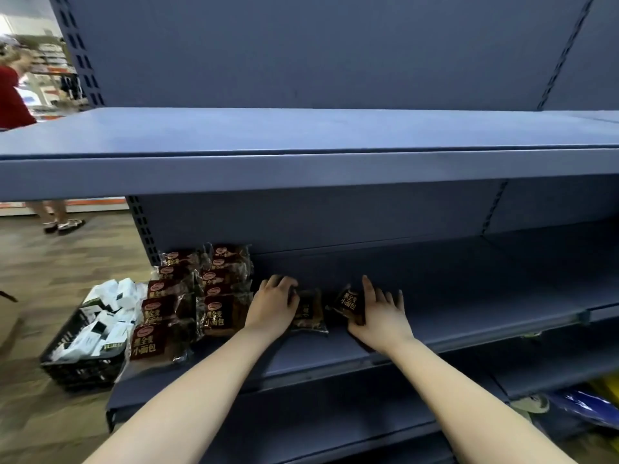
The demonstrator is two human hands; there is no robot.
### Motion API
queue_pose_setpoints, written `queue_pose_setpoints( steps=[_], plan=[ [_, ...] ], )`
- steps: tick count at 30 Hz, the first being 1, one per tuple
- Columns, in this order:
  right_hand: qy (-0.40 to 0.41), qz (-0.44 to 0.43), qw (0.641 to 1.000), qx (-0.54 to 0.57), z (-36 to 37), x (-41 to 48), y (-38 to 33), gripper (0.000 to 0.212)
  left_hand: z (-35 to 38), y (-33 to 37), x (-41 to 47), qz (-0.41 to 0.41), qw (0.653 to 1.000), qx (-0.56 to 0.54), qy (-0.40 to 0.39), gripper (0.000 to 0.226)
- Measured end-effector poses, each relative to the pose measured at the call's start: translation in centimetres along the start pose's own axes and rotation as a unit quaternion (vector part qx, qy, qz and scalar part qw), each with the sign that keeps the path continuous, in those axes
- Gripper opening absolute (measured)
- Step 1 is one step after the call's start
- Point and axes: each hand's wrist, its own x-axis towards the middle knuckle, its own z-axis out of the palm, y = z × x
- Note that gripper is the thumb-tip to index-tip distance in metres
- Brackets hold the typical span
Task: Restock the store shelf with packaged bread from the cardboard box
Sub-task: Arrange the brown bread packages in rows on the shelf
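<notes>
Fingers [284,282] of the left hand [273,306] curl over the left edge of a dark bread pack [310,314], gripping it where it lies flat on the middle shelf [469,296], a little back from the front lip. Just to its right, the right hand [382,313] holds a second pack [348,303], which is tilted up with its gold lettering facing the camera. The thumb is at its lower edge and the forefinger lies straight along its right side, while the other fingers are spread apart and clear of it. The two packs sit close together, with a narrow gap between them. Touching the left wrist's side are two rows [217,313] of the same bread, overlapping from front to back at the shelf's left end. Above is the top shelf [301,145] and below it the bottom shelf [301,413], both blue-grey metal. On the wood-pattern floor [50,262] by the left end stands a black crate [77,366] heaped with white boxes [110,316]. Beyond it, a person in a red top [13,95] is in the aisle. Something blue [586,403] lies low at the right edge, too blurred to identify.
</notes>
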Motion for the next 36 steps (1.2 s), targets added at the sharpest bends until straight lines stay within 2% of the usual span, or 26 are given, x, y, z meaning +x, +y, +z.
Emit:
queue_pose_setpoints(
  steps=[4,7,12,15,17,18,20,22,26,30,36],
  plan=[
    [0.073,-0.038,0.996,-0.025,-1.3,-0.4,-0.6,0.095,-0.9,0.1,-1.3,-0.002,0.999,0.021,0.027,0.031],
    [0.136,-0.086,0.987,0.000,-2.1,-0.1,-1.8,0.093,-1.9,0.0,-2.4,-0.005,0.998,0.019,0.051,0.036],
    [0.102,-0.180,0.977,0.056,-3.3,-0.8,-5.9,0.086,-4.2,-0.8,-4.5,-0.032,0.995,-0.020,0.094,0.047],
    [0.074,-0.248,0.963,0.069,-3.1,-1.5,-8.8,0.088,-6.0,-1.6,-5.8,-0.081,0.983,-0.144,0.083,0.057],
    [0.052,-0.293,0.953,0.056,-2.9,-1.9,-10.7,0.090,-7.3,-2.0,-6.6,-0.103,0.965,-0.222,0.091,0.052],
    [0.044,-0.307,0.949,0.050,-2.8,-2.0,-11.6,0.091,-7.9,-2.3,-6.9,-0.107,0.963,-0.224,0.101,0.045],
    [0.039,-0.325,0.943,0.052,-2.4,-2.2,-13.1,0.096,-9.0,-3.2,-7.5,-0.107,0.970,-0.178,0.124,0.029],
    [0.036,-0.334,0.940,0.058,-2.1,-2.3,-14.5,0.097,-9.8,-4.4,-8.0,-0.117,0.974,-0.133,0.142,0.022],
    [0.058,-0.359,0.930,0.052,-1.5,-2.7,-16.4,0.092,-10.6,-6.2,-9.2,-0.138,0.976,-0.061,0.154,0.020],
    [0.075,-0.362,0.928,0.040,-0.2,-2.8,-18.1,0.084,-10.6,-7.0,-10.0,-0.154,0.971,0.089,0.160,0.027],
    [0.067,-0.341,0.937,-0.029,1.4,-2.5,-18.5,0.093,-10.3,-9.1,-10.3,-0.110,0.977,0.133,0.126,0.023]
  ],
)
